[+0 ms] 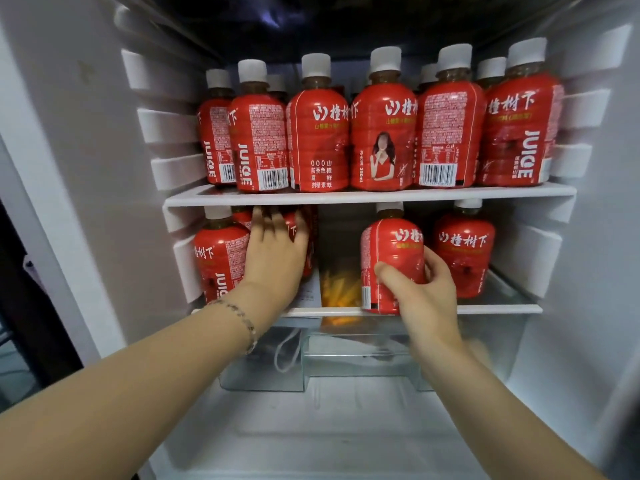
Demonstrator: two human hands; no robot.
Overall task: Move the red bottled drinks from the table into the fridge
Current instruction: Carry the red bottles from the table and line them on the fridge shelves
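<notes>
The open fridge fills the view. Its upper shelf (370, 195) carries several red juice bottles (318, 133) with white caps, in rows. On the lower shelf (498, 309), my left hand (277, 254) lies with straight fingers against a red bottle (304, 237) that it mostly hides, next to another bottle (218, 261) at the far left. My right hand (422, 292) grips the lower part of a red bottle (391, 251) upright at the shelf's front edge. One more bottle (464, 254) stands further right and deeper in.
Between my hands, something orange-yellow (337, 289) lies on the lower shelf. Below is a clear plastic drawer (346, 362) with a white cord in it. White ribbed side walls (162, 133) close in both sides. A bracelet (246, 323) is on my left wrist.
</notes>
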